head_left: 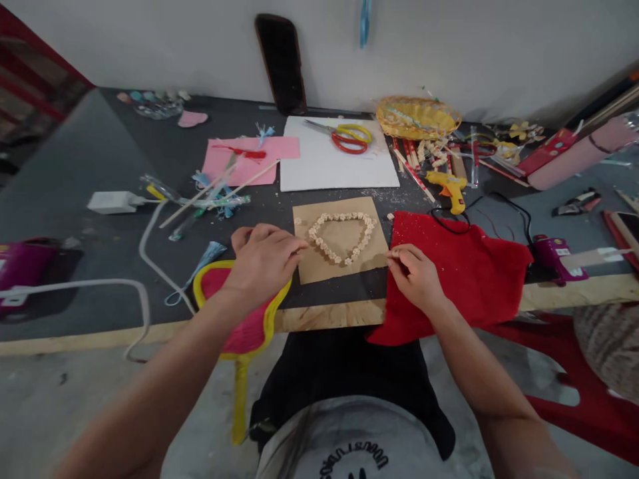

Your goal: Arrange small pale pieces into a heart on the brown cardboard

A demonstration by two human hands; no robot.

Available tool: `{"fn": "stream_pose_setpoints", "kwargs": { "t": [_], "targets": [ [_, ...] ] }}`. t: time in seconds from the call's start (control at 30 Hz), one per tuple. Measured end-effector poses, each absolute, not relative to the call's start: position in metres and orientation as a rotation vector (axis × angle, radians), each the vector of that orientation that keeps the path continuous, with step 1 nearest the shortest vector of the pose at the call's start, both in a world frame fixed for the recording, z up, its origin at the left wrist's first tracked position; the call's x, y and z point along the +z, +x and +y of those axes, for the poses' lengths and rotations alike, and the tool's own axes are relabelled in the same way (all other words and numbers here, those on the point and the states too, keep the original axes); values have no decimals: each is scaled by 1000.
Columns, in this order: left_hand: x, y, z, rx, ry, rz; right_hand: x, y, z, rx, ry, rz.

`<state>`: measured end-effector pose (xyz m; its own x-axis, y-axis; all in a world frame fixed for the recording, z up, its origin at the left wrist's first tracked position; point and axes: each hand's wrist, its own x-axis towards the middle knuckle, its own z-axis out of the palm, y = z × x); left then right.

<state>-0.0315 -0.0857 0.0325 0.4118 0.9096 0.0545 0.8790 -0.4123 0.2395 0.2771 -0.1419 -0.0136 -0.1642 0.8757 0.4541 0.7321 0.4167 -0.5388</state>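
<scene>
A square of brown cardboard lies in front of me. On it, small pale flower-shaped pieces form a heart outline, and one loose piece sits near its upper left corner. My left hand is closed, its fingertips pinched at the cardboard's left edge. At the right edge, my right hand pinches the cardboard between thumb and forefinger, above a red cloth. Below my left forearm is a yellow-rimmed pink hand fan, partly hidden.
Scissors rest on a white board behind the cardboard. A yellow glue gun lies right of it, near a yellow basket. Sticks and tassels clutter the left. A phone leans on the wall.
</scene>
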Motion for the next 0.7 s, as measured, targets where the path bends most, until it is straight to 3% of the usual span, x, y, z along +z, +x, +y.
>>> {"fn": "stream_pose_setpoints", "kwargs": {
  "t": [0.7],
  "targets": [
    [18, -17, -79, 357, 2576, 1440, -15, 278, -142, 347, -1406, -1986]
  ]
}}
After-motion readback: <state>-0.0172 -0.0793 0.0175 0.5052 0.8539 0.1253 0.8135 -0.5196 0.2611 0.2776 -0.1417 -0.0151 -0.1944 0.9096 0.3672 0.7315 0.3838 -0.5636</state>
